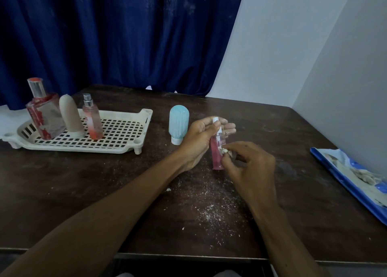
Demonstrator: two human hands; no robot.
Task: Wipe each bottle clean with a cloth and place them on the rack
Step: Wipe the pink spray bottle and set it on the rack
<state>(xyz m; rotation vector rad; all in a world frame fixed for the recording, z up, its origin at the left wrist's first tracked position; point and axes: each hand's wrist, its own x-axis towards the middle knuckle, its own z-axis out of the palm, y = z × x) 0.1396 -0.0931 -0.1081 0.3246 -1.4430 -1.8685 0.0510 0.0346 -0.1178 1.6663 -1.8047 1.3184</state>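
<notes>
Pink plastic spray bottle (pixel 215 157) stood held by its top in the closed left grip (pixel 199 138); the right grip (pixel 253 163) pinched a small whitish cloth (pixel 226 151) against it.

I see table (pixel 83 182): dark wood, matt, scuffed, dusted w/ white crumbs (pixel 211 211). Rack (pixel 88 148): cream plastic, smooth. Big bottle (pixel 45 113): clear glass, glossy, shiny metal cap (pixel 37 88). Pink bottle (pixel 216 157): see-thru plastic. Teal bottle (pixel 178 121): matt. Cloth wad (pixel 226 151): off-white, crumpled. Curtain (pixel 115 36): blue cloth, slight sheen.

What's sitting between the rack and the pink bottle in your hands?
The head view shows the blue bottle there, standing cap-down on the table, apart from the rack and the pink bottle.
</notes>
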